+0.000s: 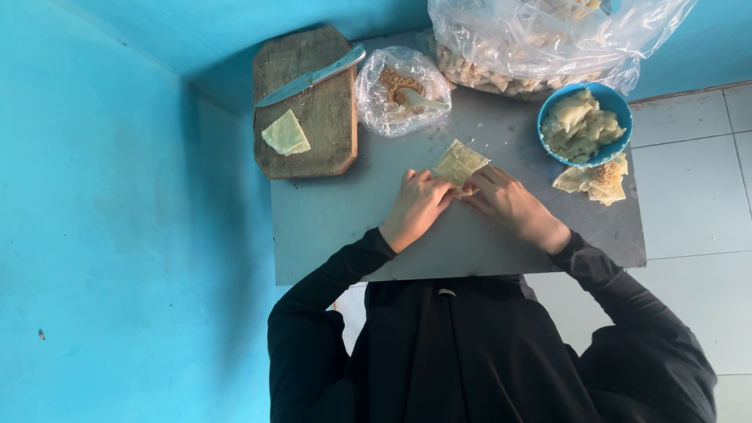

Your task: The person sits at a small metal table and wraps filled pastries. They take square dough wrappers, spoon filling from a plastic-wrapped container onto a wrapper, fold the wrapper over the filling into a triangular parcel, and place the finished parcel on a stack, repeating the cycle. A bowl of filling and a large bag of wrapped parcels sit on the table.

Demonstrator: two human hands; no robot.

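hands: two; left hand [419,205] and right hand [509,205] were closed by the fingertips on one pale folded wrapper [459,163], held on the grey counter [352,223]
board: one wooden cutting board [329,125]; one knife [310,77] and one wrapper piece [286,134] were laid on it
bags: two, small bag [401,92] and large bag [540,43]
bowl: one blue bowl [583,124]

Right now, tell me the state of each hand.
Left hand: fingers pinched on the pale folded dough sheet.
Right hand: fingers closed on the same sheet's near edge.
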